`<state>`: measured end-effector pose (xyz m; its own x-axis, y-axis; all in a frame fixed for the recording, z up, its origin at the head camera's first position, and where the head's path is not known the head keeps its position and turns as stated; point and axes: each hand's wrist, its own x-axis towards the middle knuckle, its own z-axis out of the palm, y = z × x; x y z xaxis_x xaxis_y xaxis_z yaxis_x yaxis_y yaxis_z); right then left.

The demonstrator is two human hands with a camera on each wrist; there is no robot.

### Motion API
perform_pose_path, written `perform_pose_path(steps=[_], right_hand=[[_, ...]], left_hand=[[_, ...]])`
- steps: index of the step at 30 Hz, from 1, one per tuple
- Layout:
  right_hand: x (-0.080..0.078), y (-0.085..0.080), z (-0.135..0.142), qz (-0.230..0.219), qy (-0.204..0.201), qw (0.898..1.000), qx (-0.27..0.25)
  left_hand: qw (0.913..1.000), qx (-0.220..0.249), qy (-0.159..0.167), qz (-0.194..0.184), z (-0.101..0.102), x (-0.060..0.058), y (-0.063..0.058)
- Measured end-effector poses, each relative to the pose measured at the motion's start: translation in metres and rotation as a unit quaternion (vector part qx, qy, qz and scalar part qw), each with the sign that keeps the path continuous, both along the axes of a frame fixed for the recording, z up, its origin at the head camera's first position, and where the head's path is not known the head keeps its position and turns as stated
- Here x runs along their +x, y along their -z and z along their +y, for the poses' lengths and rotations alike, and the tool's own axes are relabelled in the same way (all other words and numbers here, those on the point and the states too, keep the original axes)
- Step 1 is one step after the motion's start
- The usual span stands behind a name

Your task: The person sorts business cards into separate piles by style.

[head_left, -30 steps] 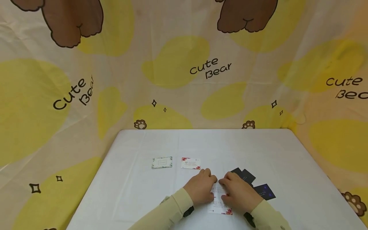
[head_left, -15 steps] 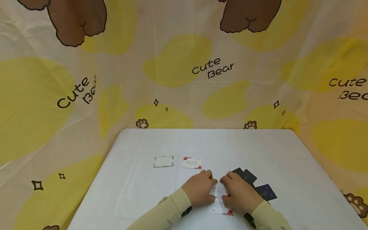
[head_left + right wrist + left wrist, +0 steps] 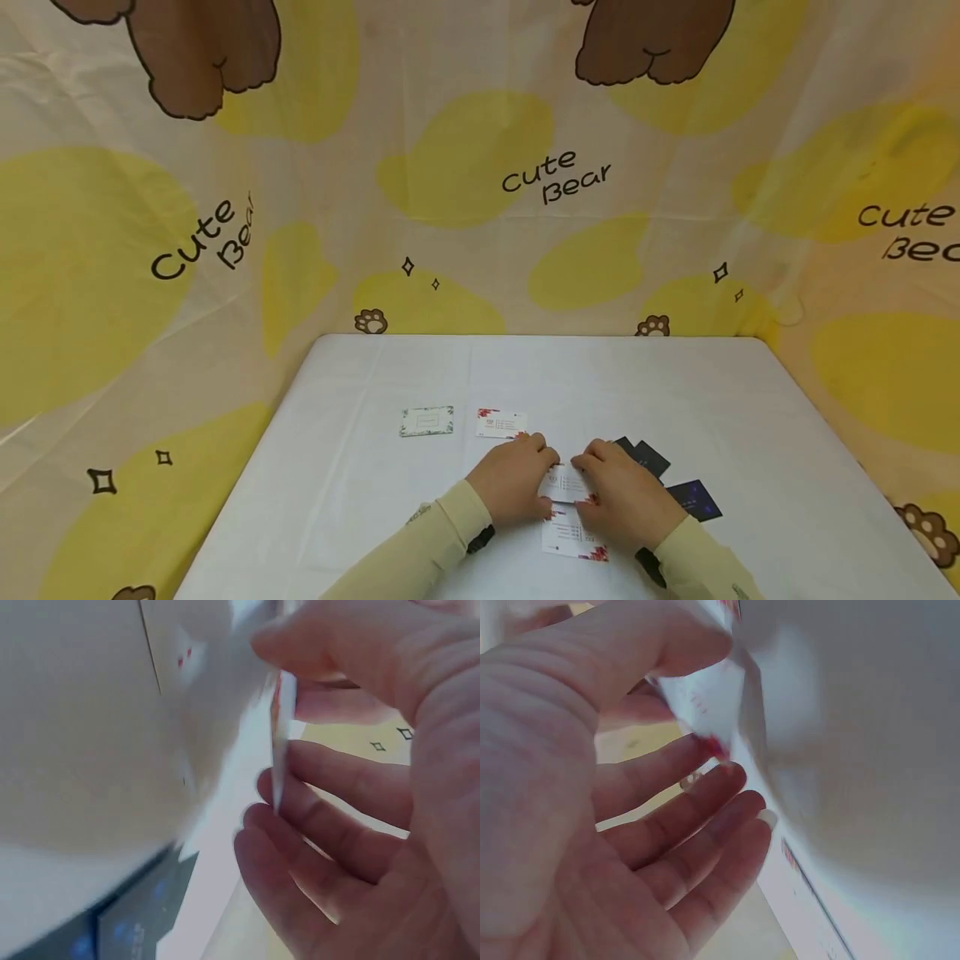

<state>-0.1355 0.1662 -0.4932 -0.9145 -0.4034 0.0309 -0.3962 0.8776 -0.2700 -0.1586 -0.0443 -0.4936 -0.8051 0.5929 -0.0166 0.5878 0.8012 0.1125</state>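
My left hand (image 3: 513,483) and right hand (image 3: 630,493) hold a white business card (image 3: 566,483) with red flower corners between them, one at each side. In the left wrist view, thumb and fingers pinch the tilted card (image 3: 705,697). The right wrist view shows its edge, the card (image 3: 280,742) standing between thumb and fingers. Just on the near side, a second white business card (image 3: 573,533) with red flowers lies flat on the table, its print upside down. The fingers partly cover the held card.
Beyond my left hand lie another red-flowered card (image 3: 500,423) and a green leaf-bordered card (image 3: 427,421). Several dark cards, one a starry blue card (image 3: 696,498), lie right of my right hand. The white table (image 3: 360,500) meets a bear-print cloth (image 3: 450,192) behind.
Both hands have shifted slightly away from me with the held card. More of the card lying on the near side now shows. The other cards stay in place.
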Motion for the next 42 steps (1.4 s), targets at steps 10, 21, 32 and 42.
perform_pose_path(steps=[10,21,32,42], right_hand=[[-0.058,-0.008,-0.009,0.042,-0.004,0.999,0.006],[-0.088,-0.002,-0.058,0.016,-0.031,0.999,0.004],[-0.099,0.006,-0.084,-0.005,-0.046,0.999,-0.006],[-0.1,0.009,-0.087,-0.014,-0.045,0.999,-0.006]], left_hand=[[0.9983,-0.015,-0.045,0.035,-0.01,-0.053,0.0],[0.9953,0.002,-0.096,-0.005,-0.057,-0.068,-0.009],[0.9911,-0.001,-0.128,-0.036,-0.079,-0.071,-0.006],[0.9893,-0.013,-0.138,-0.045,-0.084,-0.076,-0.003]])
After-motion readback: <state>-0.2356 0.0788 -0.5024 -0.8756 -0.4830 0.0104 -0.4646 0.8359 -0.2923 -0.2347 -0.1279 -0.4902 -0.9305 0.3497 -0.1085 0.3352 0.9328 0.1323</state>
